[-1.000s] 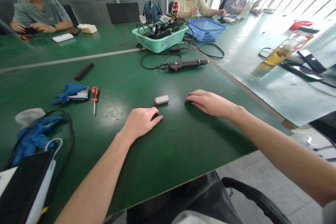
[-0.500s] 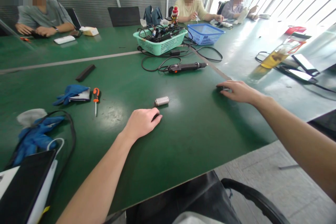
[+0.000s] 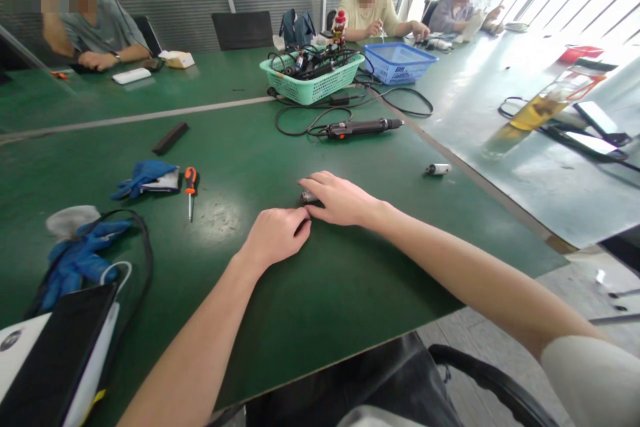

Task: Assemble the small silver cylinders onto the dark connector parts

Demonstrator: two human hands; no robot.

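Note:
My left hand [image 3: 277, 237] rests on the green table with its fingers curled in; what they may hold is hidden. Just beyond it, my right hand [image 3: 343, 199] reaches across, fingers and thumb apart around a small silver cylinder [image 3: 309, 197]. Part of that cylinder is covered by the hand, and I see no lift off the table. The right thumb comes up close to the left index finger. A second small silver cylinder [image 3: 439, 169], with a dark narrower end, lies by itself farther right.
Beyond the hands lies a black electric screwdriver [image 3: 363, 128] with its cable. Behind it stand a green basket [image 3: 313, 88] of tools and a blue basket [image 3: 397, 70]. An orange-handled screwdriver [image 3: 191, 187] and blue gloves [image 3: 143, 177] are left. A phone [image 3: 60, 353] lies near left. Co-workers sit opposite.
My right hand has let go of the cylinder at the right and moved left to the other cylinder. My left hand has stayed nearly in place. The view has shifted slightly.

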